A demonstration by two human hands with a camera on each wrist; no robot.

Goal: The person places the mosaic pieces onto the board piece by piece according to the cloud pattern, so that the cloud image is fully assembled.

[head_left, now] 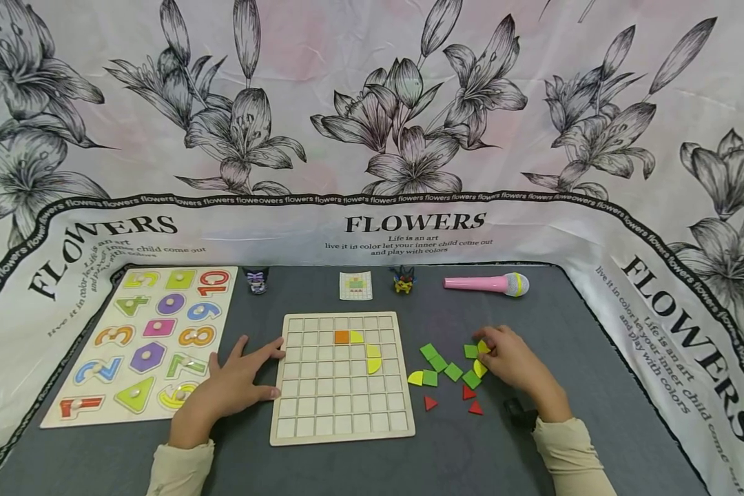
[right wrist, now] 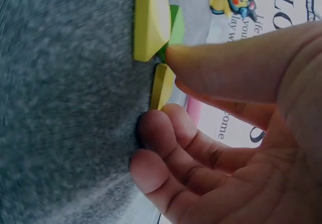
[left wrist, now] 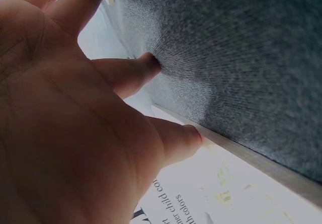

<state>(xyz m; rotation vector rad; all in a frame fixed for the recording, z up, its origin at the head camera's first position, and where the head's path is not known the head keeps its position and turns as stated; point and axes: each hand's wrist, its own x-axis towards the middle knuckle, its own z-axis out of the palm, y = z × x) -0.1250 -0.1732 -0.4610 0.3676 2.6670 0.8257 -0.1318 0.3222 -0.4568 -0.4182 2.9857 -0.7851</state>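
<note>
Yellow piece (head_left: pixel 483 346) lies on the table (head_left: pixel 570 358) among green and red tiles, right of the grid board (head_left: pixel 342 413), and your right hand (head_left: pixel 513 359) has thumb and fingers (right wrist: pixel 166 128) curled, closing on its edge. Pinch it squarely before lifting so neighbouring tiles stay put. Your left hand (head_left: pixel 238 379) rests with spread fingers against the board; let it steady that edge.

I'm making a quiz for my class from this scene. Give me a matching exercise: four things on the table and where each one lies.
1 orange square
2 pink microphone
3 number puzzle
4 red triangles

a far right, by the backdrop
b left of the left hand
c on the grid board
d on the cloth, near the right hand

Pairs: 1-c, 2-a, 3-b, 4-d
</note>
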